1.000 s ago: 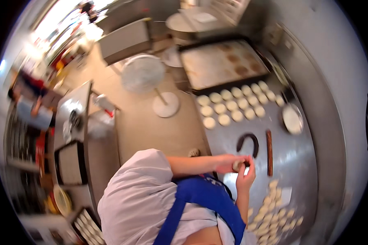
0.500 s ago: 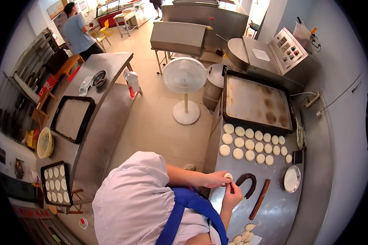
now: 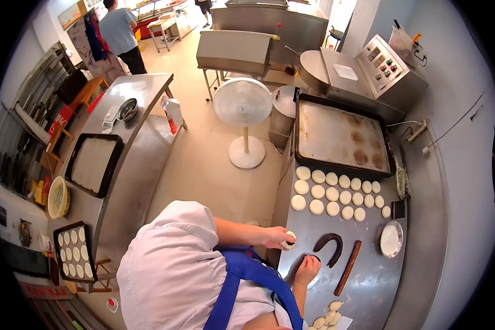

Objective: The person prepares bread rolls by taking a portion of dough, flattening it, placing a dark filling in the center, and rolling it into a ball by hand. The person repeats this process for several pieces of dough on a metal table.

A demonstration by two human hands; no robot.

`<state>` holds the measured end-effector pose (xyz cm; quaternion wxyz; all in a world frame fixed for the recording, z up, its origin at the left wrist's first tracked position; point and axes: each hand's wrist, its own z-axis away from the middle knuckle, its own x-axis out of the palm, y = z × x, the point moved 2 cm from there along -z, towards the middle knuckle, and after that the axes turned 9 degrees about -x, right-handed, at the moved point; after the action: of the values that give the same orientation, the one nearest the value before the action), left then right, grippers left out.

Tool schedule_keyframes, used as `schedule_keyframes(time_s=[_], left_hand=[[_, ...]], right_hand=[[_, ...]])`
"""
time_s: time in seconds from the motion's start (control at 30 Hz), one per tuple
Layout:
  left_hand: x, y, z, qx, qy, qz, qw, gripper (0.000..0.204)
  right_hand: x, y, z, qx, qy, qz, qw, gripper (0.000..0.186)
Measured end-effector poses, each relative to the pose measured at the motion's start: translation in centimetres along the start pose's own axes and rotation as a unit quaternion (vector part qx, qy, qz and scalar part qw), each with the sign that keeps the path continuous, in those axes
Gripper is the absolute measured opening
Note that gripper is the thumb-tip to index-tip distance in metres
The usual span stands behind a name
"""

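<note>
My left hand [image 3: 273, 236] closes around a small piece of white dough [image 3: 290, 237], which shows a dark patch at its near side. Lower and to the right, my right hand [image 3: 307, 270] pinches a small dark lump [image 3: 315, 257], partly hidden by the fingers. Beside it on the steel worktop [image 3: 363, 297] lies a dark rope of paste [image 3: 338, 250], bent into a hook. A brown rolling pin [image 3: 348, 268] rests to the right of that rope. Several round white dough pieces [image 3: 332, 194] stand in rows farther back. Small pale dough pieces [image 3: 329, 317] are heaped near my right forearm.
A bowl of white powder [image 3: 391, 240] sits at the worktop's right edge. Behind the rows lies a large baking tray [image 3: 341, 132]. A standing fan [image 3: 242, 104] occupies the aisle. The left table [image 3: 135, 137] holds another tray; a person [image 3: 119, 34] stands beyond it.
My hands were together at the dough and are now apart. The left has drawn back with the dough; the right has moved lower and now shows a dark lump. The distant person has turned and shifted.
</note>
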<state>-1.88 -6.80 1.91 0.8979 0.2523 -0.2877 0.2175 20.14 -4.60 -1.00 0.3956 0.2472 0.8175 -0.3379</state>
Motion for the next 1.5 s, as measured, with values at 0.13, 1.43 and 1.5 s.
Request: schedule_keyframes(time_s=[0.13, 1.43, 1.5], left_hand=[[1.0, 0.5, -0.4, 0.023, 0.011, 0.004, 1.0, 0.028], [13.2, 0.2, 1.2, 0.191, -0.087, -0.228, 0.951, 0.031], [13.6, 1.1, 1.7, 0.329, -0.034, -0.306, 0.893, 0.035]], right_hand=[[0.6, -0.3, 1.1, -0.033, 0.043, 0.034, 0.998, 0.007], [-6.9, -6.2, -9.5, 0.336, 0.295, -0.377, 0.812, 0.034], [-7.2, -6.5, -9.9, 0.315, 0.255, -0.28, 0.871, 0.035]])
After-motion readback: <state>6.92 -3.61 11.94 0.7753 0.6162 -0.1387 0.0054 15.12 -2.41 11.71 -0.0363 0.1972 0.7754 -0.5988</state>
